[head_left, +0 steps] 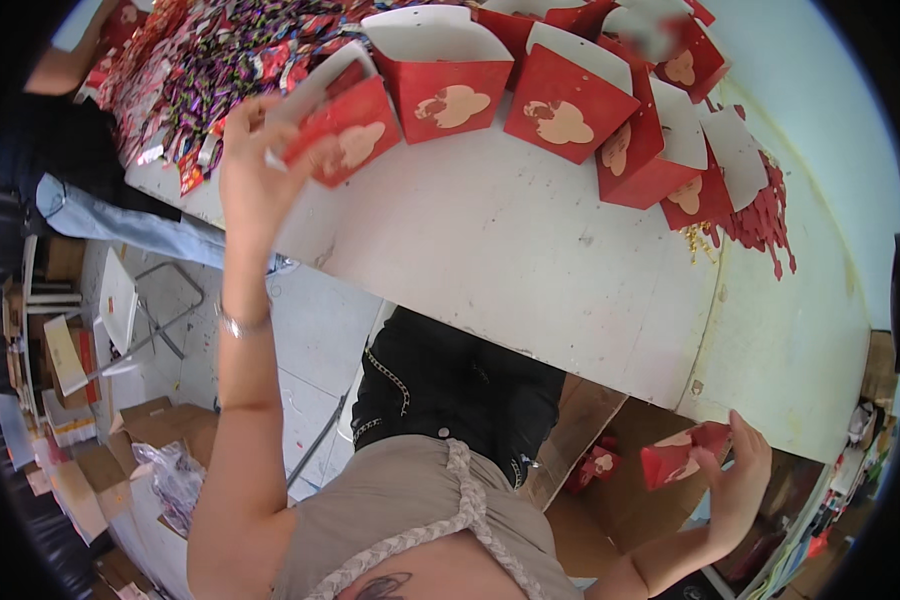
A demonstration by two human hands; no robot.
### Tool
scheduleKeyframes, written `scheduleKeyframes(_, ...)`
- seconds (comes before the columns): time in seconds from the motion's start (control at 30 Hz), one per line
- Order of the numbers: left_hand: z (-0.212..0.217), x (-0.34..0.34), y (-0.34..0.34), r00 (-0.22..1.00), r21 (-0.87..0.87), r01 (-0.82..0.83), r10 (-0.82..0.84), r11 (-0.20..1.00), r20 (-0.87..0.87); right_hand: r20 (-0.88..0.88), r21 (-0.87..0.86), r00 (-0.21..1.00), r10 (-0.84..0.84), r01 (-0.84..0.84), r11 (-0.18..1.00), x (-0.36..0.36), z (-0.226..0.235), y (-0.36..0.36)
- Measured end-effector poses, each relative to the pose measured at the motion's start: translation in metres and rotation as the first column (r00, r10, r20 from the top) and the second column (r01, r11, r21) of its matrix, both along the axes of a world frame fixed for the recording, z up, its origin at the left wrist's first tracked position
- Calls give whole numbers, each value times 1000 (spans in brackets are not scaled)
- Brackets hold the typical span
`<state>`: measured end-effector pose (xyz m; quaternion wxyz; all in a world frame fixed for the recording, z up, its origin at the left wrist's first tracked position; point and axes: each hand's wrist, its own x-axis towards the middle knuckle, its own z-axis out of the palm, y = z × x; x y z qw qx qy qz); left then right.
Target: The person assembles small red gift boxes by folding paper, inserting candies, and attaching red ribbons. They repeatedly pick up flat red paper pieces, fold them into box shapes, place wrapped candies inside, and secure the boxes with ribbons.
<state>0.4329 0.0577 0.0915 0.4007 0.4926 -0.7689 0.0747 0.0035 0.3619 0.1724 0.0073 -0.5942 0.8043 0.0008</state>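
Note:
My left hand (255,160) is raised at the left of the table, its fingers closed on the near left edge of an open red paper box (355,135). That box has a white inside and a pale printed figure; the fingertips are slightly blurred. Beside it stand more open red boxes of the same kind, among them one in the middle (450,95) and another to its right (570,105). Low on the right, beyond the table edge, my right hand (740,475) grips a small closed red box (685,455) above a cardboard carton (660,495).
Loose wrapped sweets (220,75) cover the table's far left. Red tags (768,215) and small gold pieces (698,240) lie at the right. Another person's arm (65,65) shows at the far left. A folding chair (135,310) and cartons (160,430) stand on the floor.

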Motion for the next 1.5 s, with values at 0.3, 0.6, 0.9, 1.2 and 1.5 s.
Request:
scheduleKeyframes(0.3, 16, -149, 129, 962, 387, 237, -161, 891, -219, -63, -443, 998, 14, -41, 895, 49, -152, -53)
scheduleKeyframes(0.6, -1, -193, 130, 656, 371, 740, -482, 561, -581, 618, -736, 665, 418, 304, 604, 106, -160, -106)
scheduleKeyframes(0.9, -63, -205, 78, 96, 56, 974, -177, 221, -980, 552, -816, 271, 789, 368, 445, 79, -165, -129)
scheduleKeyframes(1.2, -57, -208, 82, 174, 36, 946, -409, 323, -896, 514, -857, 538, 668, 293, 423, 74, -151, -131)
scheduleKeyframes(1.5, -45, -227, 80, 382, 154, 771, -255, 618, -888, 748, -662, 454, 484, 562, 496, 85, -129, -154)
